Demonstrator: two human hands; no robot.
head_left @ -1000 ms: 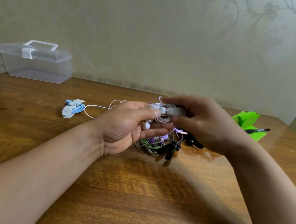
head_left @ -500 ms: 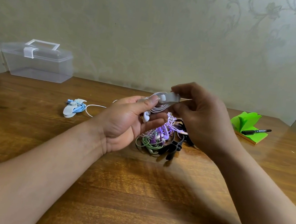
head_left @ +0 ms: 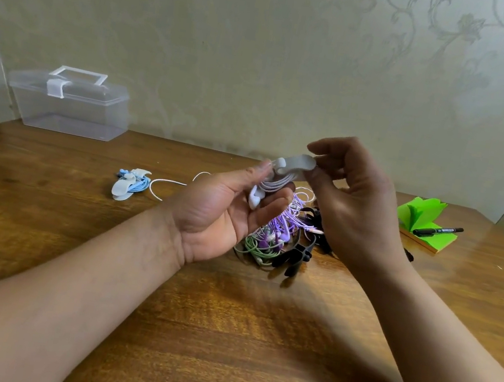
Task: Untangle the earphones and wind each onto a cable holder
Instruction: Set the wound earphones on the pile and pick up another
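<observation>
The wooden desk [head_left: 220, 349] carries all items. A clear plastic box [head_left: 70, 108] with its lid on stands at the far left, against the wall.

Both hands are raised above the desk centre. The left hand [head_left: 225, 209] is palm-up, fingers curled round the white earphones [head_left: 272, 185], thumb tip resting on the near end of the white cable holder [head_left: 295, 166]. The right hand [head_left: 353, 202] pinches the other end of that holder between thumb and fingertips.

Under the hands lies the tangle [head_left: 277, 234] of purple, green and black earphones (partly hidden by the left hand).

A green note pad [head_left: 420, 216] sits at the right, with a black marker [head_left: 437, 231] lying on it.

A blue earphone set [head_left: 130, 184], wound on its own white holder, lies left of centre. A loose white cable [head_left: 166, 183] loops on the desk just beside it and runs toward the left hand.
</observation>
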